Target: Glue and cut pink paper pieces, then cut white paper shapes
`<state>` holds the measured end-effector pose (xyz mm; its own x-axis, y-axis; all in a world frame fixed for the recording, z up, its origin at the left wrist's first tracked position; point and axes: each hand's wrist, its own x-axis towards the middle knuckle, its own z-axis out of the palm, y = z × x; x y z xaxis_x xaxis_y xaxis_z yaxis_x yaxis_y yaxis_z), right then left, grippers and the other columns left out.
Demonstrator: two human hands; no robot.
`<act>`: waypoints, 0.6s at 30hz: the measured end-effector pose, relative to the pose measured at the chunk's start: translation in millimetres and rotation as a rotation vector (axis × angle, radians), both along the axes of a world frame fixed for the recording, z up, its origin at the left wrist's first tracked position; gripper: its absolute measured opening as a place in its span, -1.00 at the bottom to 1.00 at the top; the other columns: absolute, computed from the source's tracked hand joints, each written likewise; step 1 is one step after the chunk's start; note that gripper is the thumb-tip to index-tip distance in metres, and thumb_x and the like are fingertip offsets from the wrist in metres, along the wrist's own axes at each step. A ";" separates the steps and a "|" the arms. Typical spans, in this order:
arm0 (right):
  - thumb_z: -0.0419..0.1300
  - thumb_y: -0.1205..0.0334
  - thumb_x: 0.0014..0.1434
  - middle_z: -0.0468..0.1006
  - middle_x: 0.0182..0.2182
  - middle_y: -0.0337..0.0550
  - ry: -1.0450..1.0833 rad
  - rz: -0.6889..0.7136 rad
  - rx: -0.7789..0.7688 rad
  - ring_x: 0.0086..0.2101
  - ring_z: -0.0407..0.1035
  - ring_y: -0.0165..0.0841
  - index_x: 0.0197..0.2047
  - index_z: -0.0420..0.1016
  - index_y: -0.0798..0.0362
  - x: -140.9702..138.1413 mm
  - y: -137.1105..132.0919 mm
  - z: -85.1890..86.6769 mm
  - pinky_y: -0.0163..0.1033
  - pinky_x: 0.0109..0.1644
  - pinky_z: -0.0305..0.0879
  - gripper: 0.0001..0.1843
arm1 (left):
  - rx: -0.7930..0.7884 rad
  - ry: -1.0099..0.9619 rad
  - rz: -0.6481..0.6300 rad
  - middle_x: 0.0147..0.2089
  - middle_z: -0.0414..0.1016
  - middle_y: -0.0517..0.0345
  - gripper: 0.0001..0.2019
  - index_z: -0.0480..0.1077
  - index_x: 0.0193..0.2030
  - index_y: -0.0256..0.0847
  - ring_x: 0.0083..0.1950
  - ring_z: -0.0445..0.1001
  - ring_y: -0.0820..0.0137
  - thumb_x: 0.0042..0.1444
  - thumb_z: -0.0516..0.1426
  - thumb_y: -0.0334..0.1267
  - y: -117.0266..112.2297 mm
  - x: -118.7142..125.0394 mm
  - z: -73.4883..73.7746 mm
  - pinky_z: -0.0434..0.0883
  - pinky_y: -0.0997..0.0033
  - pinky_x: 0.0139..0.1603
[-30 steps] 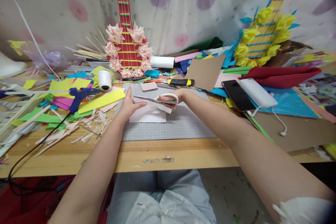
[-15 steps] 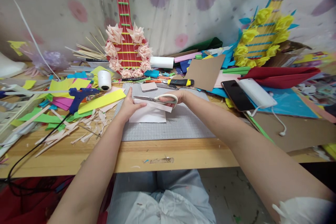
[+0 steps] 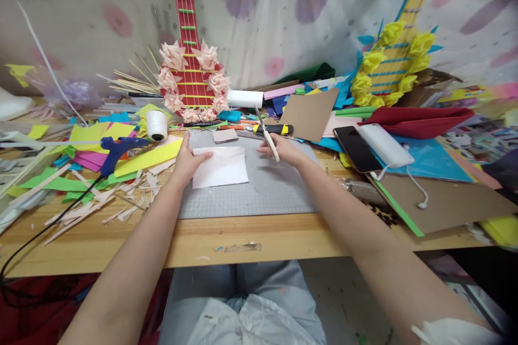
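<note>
A pale pink sheet of paper [image 3: 220, 168] lies on the grey cutting mat [image 3: 259, 194]. My left hand [image 3: 186, 159] pinches its left edge, thumb on top. My right hand [image 3: 283, 151] sits to the right of the sheet, closed round the cream handles of the scissors [image 3: 267, 132]. The blades point up and away, off the paper.
A blue glue gun [image 3: 117, 145] and paper strips [image 3: 101, 199] lie left. A white tape roll [image 3: 156, 125], a utility knife [image 3: 273, 129], a brown card [image 3: 309, 113], a phone [image 3: 356, 148] and a power bank [image 3: 384, 145] lie around. Paper guitars [image 3: 190, 81] lean behind.
My right hand has lifted the scissors off the paper and swung them to the right, blades now pointing away. The sheet now lies flat under my left hand.
</note>
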<state>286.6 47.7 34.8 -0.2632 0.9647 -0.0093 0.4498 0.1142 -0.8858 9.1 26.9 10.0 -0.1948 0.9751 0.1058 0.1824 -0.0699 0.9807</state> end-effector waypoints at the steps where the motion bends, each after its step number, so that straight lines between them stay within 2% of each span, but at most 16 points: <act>1: 0.32 0.10 -0.14 0.47 -0.38 -0.21 0.003 -0.041 0.030 -0.47 0.31 -0.48 -0.37 0.26 0.06 -3.0 -0.8 -3.3 -0.34 -0.42 0.23 -0.64 | -0.003 0.024 0.006 -0.22 0.45 0.04 0.05 -0.12 0.33 -0.28 -0.25 0.44 0.38 -0.31 0.34 -0.32 0.4 0.3 -0.1 0.40 0.48 -0.30; 4: 0.30 0.13 -0.14 0.49 -0.26 -0.20 0.025 -0.110 0.114 -0.38 0.34 -0.44 -0.33 0.26 0.04 -16.7 0.7 -11.5 -0.29 -0.30 0.26 -0.65 | -0.015 0.093 0.033 -0.21 0.45 0.03 0.04 -0.08 0.32 -0.28 -0.24 0.45 0.35 -0.31 0.34 -0.28 -1.4 2.3 1.7 0.41 0.45 -0.28; 7: 0.28 0.14 -0.13 0.49 -0.23 -0.22 0.011 -0.087 0.179 -0.33 0.34 -0.41 -0.29 0.27 0.03 -33.9 3.5 -14.1 -0.25 -0.22 0.26 -0.66 | 0.004 0.120 0.045 -0.07 0.43 -0.04 -0.01 -0.02 0.30 -0.26 -0.14 0.44 0.31 -0.31 0.34 -0.29 -4.5 4.0 4.5 0.40 0.43 -0.20; 12: 0.26 0.16 -0.12 0.49 -0.21 -0.23 -0.150 -0.019 0.227 -0.28 0.34 -0.35 -0.23 0.31 0.01 -61.5 1.3 -6.6 -0.22 -0.19 0.23 -0.65 | 0.053 0.127 0.018 0.10 0.34 -0.12 -0.05 0.01 0.28 -0.24 0.01 0.40 0.26 -0.29 0.34 -0.30 -4.5 3.9 6.3 0.37 0.39 -0.05; 18: 0.20 0.11 -0.07 0.48 -0.21 -0.19 -0.348 0.028 0.276 -0.24 0.35 -0.26 -0.13 0.28 0.00 -79.0 0.8 3.1 -0.23 -0.22 0.22 -0.60 | 0.087 0.125 -0.023 0.15 0.29 -0.14 -0.06 0.01 0.28 -0.26 0.07 0.37 0.23 -0.28 0.33 -0.33 -1.0 1.5 5.6 0.34 0.33 0.04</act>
